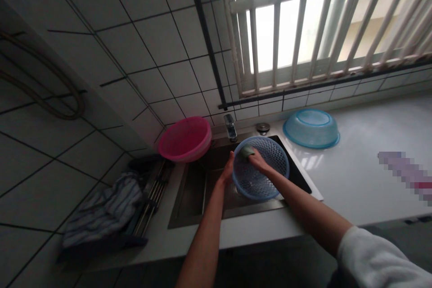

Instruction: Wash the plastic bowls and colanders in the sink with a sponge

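Observation:
A blue plastic colander (278,158) is tilted over the sink (189,198), its open side facing me. My left hand (228,170) grips it at the left side, with the fingers partly hidden behind the rim. Inside the colander, my right hand (258,161) is closed on a greenish sponge (247,150) pressed against the upper left of the inner wall. The chrome faucet (230,127) stands just behind the colander. I cannot make out any running water.
A pink basin (185,140) leans at the sink's back left corner. An upside-down clear blue basin (311,128) rests on the counter (361,139) at right. A sink strainer (263,127) lies by the faucet. A striped cloth (104,211) hangs over a rack at left.

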Action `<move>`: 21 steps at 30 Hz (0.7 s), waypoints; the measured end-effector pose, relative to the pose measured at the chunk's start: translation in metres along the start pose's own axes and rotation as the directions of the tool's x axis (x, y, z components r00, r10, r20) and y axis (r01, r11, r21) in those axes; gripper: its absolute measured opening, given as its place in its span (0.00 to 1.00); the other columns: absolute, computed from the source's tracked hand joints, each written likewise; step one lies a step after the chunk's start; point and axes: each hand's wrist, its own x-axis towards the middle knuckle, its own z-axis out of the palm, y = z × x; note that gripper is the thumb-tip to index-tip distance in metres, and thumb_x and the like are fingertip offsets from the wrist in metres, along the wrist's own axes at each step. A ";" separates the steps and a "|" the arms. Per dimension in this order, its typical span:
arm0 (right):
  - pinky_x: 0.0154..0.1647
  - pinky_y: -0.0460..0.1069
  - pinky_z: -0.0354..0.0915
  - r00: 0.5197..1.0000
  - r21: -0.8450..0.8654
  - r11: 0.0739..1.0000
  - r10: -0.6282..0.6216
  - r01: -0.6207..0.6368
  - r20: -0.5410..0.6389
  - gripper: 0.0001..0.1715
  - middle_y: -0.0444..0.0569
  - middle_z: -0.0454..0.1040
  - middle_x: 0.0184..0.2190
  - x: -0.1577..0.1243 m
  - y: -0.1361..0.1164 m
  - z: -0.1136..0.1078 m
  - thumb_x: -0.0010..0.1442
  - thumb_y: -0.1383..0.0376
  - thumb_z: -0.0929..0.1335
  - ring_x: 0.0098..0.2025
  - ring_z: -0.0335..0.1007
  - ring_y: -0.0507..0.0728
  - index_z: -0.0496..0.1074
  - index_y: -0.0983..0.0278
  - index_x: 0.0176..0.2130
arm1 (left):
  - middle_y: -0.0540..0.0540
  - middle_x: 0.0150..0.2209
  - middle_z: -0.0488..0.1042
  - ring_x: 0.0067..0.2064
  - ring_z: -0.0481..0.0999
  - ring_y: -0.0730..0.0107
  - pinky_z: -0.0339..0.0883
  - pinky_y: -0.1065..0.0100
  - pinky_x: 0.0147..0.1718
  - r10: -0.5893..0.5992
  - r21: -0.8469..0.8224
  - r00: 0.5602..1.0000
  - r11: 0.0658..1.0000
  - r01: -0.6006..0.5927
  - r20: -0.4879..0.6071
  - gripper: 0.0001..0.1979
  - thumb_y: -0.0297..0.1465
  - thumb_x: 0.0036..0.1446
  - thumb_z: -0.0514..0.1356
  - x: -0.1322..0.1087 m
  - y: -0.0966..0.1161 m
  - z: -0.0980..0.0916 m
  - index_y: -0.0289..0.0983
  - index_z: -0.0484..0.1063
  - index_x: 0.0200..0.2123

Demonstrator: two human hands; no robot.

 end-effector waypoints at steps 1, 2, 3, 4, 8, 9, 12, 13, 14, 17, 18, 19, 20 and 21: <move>0.34 0.48 0.65 0.990 -0.029 1.000 -0.001 0.006 0.139 0.09 0.47 0.76 0.32 -0.005 -0.002 0.004 0.51 0.63 0.65 0.33 0.66 0.55 0.73 0.62 0.33 | 0.36 0.56 0.80 0.63 0.74 0.46 0.62 0.48 0.66 0.003 -0.025 1.000 1.000 -0.003 -0.003 0.40 0.63 0.62 0.55 0.000 0.001 0.000 0.37 0.76 0.60; 0.34 0.48 0.65 0.959 -0.058 0.998 0.017 0.000 0.282 0.10 0.47 0.77 0.32 -0.011 -0.004 0.008 0.50 0.65 0.65 0.33 0.67 0.55 0.74 0.62 0.34 | 0.36 0.56 0.80 0.63 0.75 0.46 0.63 0.48 0.66 0.020 -0.042 1.000 0.999 -0.021 -0.013 0.40 0.62 0.62 0.55 -0.001 0.002 -0.001 0.37 0.76 0.61; 0.34 0.47 0.65 0.909 -0.093 0.996 0.050 -0.013 0.414 0.11 0.47 0.77 0.32 -0.016 -0.005 0.012 0.48 0.67 0.66 0.32 0.68 0.55 0.75 0.63 0.33 | 0.37 0.57 0.80 0.63 0.75 0.47 0.63 0.49 0.66 0.044 -0.051 0.999 0.998 -0.046 -0.026 0.40 0.62 0.63 0.55 -0.001 0.004 -0.001 0.37 0.76 0.61; 0.33 0.47 0.65 0.845 -0.133 0.991 0.089 -0.022 0.527 0.12 0.46 0.78 0.31 -0.020 -0.006 0.015 0.46 0.68 0.66 0.31 0.69 0.55 0.76 0.63 0.33 | 0.37 0.57 0.80 0.63 0.75 0.47 0.63 0.49 0.66 0.068 -0.050 0.997 0.996 -0.070 -0.044 0.39 0.61 0.63 0.55 -0.001 0.005 -0.002 0.37 0.76 0.61; 0.33 0.46 0.66 0.762 -0.191 0.982 0.122 0.002 0.636 0.12 0.45 0.78 0.29 -0.024 -0.003 0.023 0.44 0.70 0.66 0.29 0.69 0.54 0.76 0.64 0.31 | 0.37 0.54 0.82 0.63 0.75 0.46 0.61 0.50 0.67 0.071 0.031 0.985 0.997 -0.067 -0.157 0.36 0.60 0.63 0.56 -0.001 0.007 -0.008 0.35 0.79 0.56; 0.34 0.46 0.67 0.806 -0.163 0.987 0.088 0.011 0.586 0.12 0.45 0.78 0.30 -0.022 -0.003 0.023 0.45 0.69 0.66 0.30 0.70 0.54 0.76 0.64 0.31 | 0.37 0.52 0.82 0.62 0.75 0.45 0.61 0.50 0.67 0.048 0.039 0.984 0.998 -0.042 -0.172 0.37 0.60 0.63 0.56 -0.001 0.007 -0.009 0.35 0.80 0.55; 0.40 0.48 0.69 0.969 -0.074 0.997 0.005 0.013 0.249 0.13 0.47 0.79 0.34 -0.014 -0.006 0.021 0.49 0.68 0.64 0.36 0.72 0.56 0.75 0.64 0.34 | 0.36 0.51 0.83 0.60 0.77 0.46 0.64 0.49 0.65 -0.044 -0.003 0.993 0.999 0.044 -0.106 0.38 0.60 0.64 0.54 -0.001 0.004 -0.007 0.34 0.79 0.56; 0.42 0.49 0.69 0.992 -0.056 0.998 -0.003 0.010 0.128 0.13 0.48 0.79 0.35 -0.012 -0.008 0.019 0.50 0.67 0.63 0.37 0.72 0.57 0.75 0.64 0.35 | 0.36 0.51 0.83 0.60 0.78 0.46 0.65 0.49 0.64 -0.061 -0.019 0.996 0.998 0.060 -0.070 0.37 0.60 0.65 0.54 -0.002 0.004 -0.005 0.34 0.78 0.57; 0.43 0.49 0.69 0.999 -0.046 0.999 -0.006 0.008 0.044 0.14 0.49 0.80 0.36 -0.011 -0.010 0.017 0.51 0.67 0.63 0.38 0.72 0.57 0.75 0.64 0.36 | 0.36 0.52 0.83 0.60 0.78 0.47 0.66 0.49 0.64 -0.066 -0.031 0.997 0.997 0.064 -0.043 0.37 0.59 0.65 0.54 -0.002 0.003 -0.003 0.34 0.78 0.58; 0.45 0.50 0.70 0.994 -0.049 0.999 0.005 0.000 0.105 0.17 0.51 0.81 0.40 -0.012 -0.013 0.014 0.49 0.69 0.64 0.41 0.74 0.59 0.77 0.64 0.39 | 0.36 0.53 0.82 0.60 0.77 0.47 0.66 0.50 0.64 -0.047 -0.044 0.999 0.998 0.046 -0.026 0.37 0.59 0.66 0.53 -0.003 0.004 0.002 0.34 0.76 0.60; 0.44 0.49 0.70 0.978 -0.069 0.998 0.021 -0.007 0.210 0.18 0.50 0.81 0.40 -0.014 -0.012 0.014 0.48 0.69 0.64 0.40 0.74 0.58 0.77 0.64 0.39 | 0.36 0.54 0.82 0.61 0.77 0.47 0.66 0.49 0.64 -0.029 -0.046 0.999 0.999 0.027 -0.041 0.38 0.59 0.66 0.53 -0.003 0.005 0.002 0.34 0.76 0.60; 0.43 0.49 0.70 0.942 -0.101 0.995 0.048 -0.015 0.331 0.19 0.49 0.81 0.39 -0.016 -0.010 0.014 0.47 0.70 0.65 0.39 0.74 0.58 0.78 0.64 0.38 | 0.36 0.55 0.81 0.61 0.77 0.47 0.65 0.49 0.65 -0.003 -0.050 0.998 0.999 0.000 -0.063 0.37 0.59 0.66 0.53 -0.003 0.006 0.002 0.35 0.75 0.61; 0.40 0.48 0.69 0.889 -0.144 0.989 0.086 -0.023 0.450 0.19 0.48 0.81 0.37 -0.018 -0.007 0.015 0.45 0.71 0.65 0.37 0.74 0.57 0.78 0.64 0.37 | 0.37 0.55 0.81 0.61 0.76 0.47 0.65 0.49 0.65 0.028 -0.052 0.996 0.998 -0.032 -0.088 0.37 0.59 0.66 0.53 -0.004 0.007 0.001 0.36 0.75 0.61; 0.38 0.47 0.68 0.826 -0.192 0.981 0.130 -0.026 0.549 0.18 0.46 0.81 0.34 -0.019 -0.004 0.015 0.45 0.71 0.65 0.34 0.73 0.55 0.78 0.64 0.36 | 0.37 0.56 0.80 0.61 0.76 0.47 0.64 0.50 0.65 0.057 -0.054 0.992 0.997 -0.064 -0.112 0.37 0.59 0.66 0.53 -0.003 0.009 -0.001 0.36 0.75 0.61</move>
